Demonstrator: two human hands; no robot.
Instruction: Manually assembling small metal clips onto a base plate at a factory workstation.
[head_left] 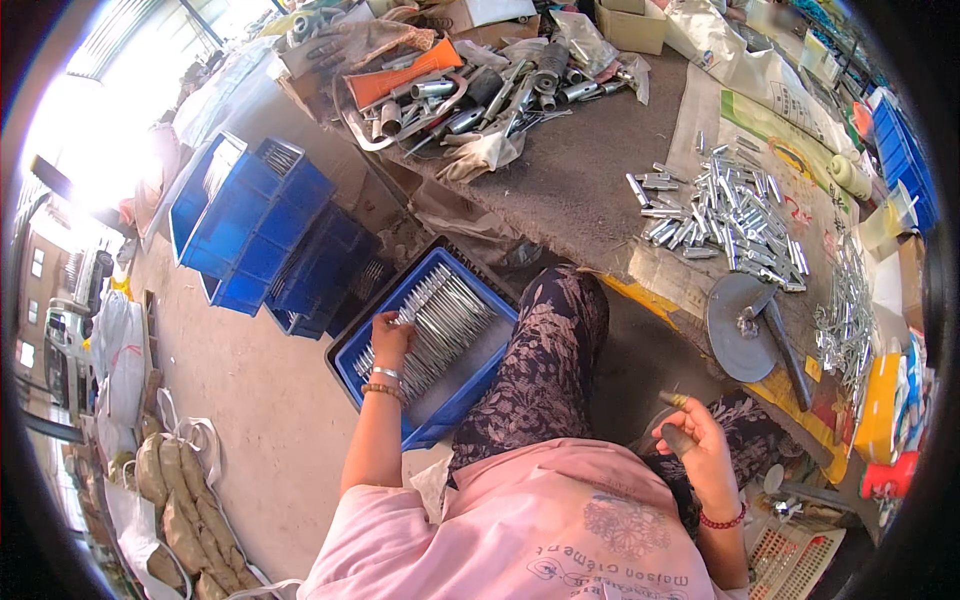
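My left hand [391, 340] reaches into a blue plastic crate [436, 432] left of my legs. Its curled fingers touch the end of rows of slim silver metal rods [440, 322] stacked there; whether a rod is between the fingertips is hidden. To the right, over my lap, my right hand [700, 450] is raised with thumb and forefinger apart and the other fingers half curled. Coverings sit on its thumb and fingertip, and nothing shows in its grasp. Beyond this hand, a pile of short silver metal tubes [725, 210] lies on the bench.
A round grey plate [738, 328] with a dark handle lies near the bench's yellow edge. Thin metal parts [848, 320] are heaped beside it. Tools, an orange funnel-shaped piece [405, 74] and gloves [485, 155] clutter the far bench. Stacked blue crates [255, 225] stand on the left floor.
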